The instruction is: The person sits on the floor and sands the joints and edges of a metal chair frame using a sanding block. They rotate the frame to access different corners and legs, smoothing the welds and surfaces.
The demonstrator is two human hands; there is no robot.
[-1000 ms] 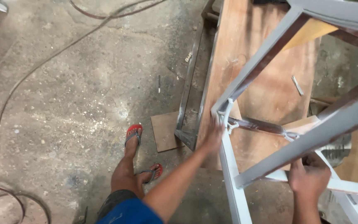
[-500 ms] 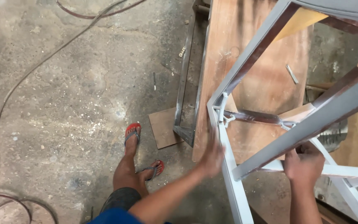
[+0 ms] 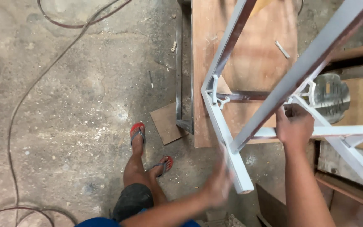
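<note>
A grey painted frame of square metal tubes (image 3: 219, 117) hangs tilted over a brown wooden board (image 3: 253, 63). My right hand (image 3: 294, 126) is closed around one of its cross tubes, near a welded joint. My left hand (image 3: 218, 183) is blurred with motion and lies against the left side of a tube leg, close to that leg's open lower end (image 3: 241, 185). Its grip cannot be made out. Below the frame stand my feet in red sandals (image 3: 138, 131) on the concrete floor.
A dark steel angle frame (image 3: 184, 84) lies on the floor along the board's left edge, next to a small brown panel (image 3: 167, 124). A perforated metal disc (image 3: 332, 96) sits at the right. Cables (image 3: 26, 101) run over the dusty floor at the left.
My left hand has slid from the frame's corner down along the leg toward its lower end. The view has swung, and the frame now lies more upright in it. My right hand keeps its grip.
</note>
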